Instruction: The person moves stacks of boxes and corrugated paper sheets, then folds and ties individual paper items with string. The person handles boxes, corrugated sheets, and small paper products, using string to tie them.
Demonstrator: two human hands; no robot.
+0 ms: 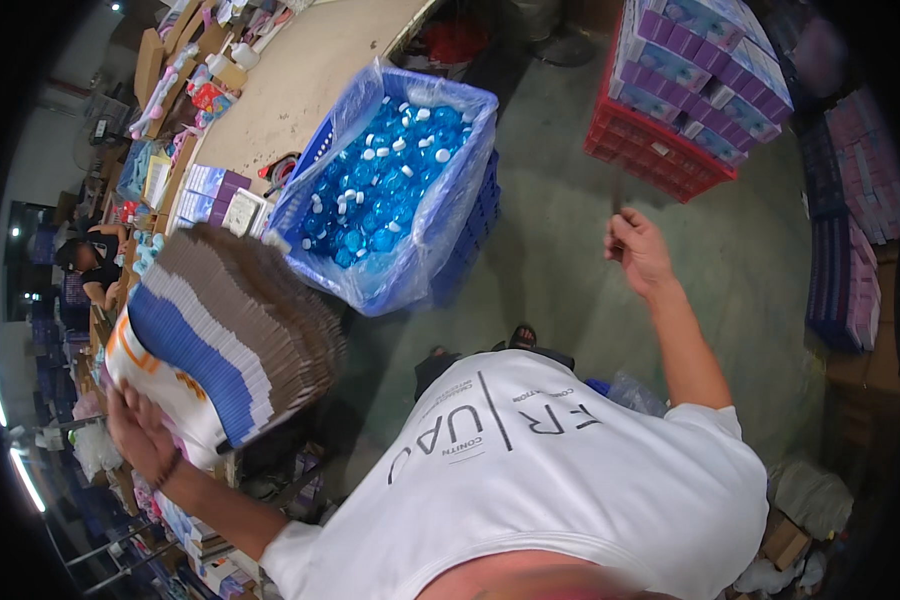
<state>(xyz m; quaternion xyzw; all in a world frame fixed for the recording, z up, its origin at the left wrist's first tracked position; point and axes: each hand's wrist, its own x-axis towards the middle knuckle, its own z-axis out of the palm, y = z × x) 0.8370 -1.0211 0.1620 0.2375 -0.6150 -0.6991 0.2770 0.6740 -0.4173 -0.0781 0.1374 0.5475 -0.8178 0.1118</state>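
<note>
My left hand [142, 432] lies with its fingers stretched out against the white and orange printed face of a thick stack of flat folded cartons [238, 330]. The cartons' layered edges show blue, white and brown bands. Out to the right, over the floor, my right hand [638, 250] is closed. From its fingers a thin dark thing [618, 188] points away from me, smeared by motion, so its kind does not show. Beyond the stack stands a blue plastic crate [475, 95] lined with clear film, full of translucent blue bottles [385, 205] with white caps.
A red crate [660, 155] bearing purple-and-white boxes [705, 60] stands at the far right. More boxes [860, 200] are piled along the right rim. A beige table [300, 75] runs along the far left, with toys and cartons. Another person [95, 262] is at the left.
</note>
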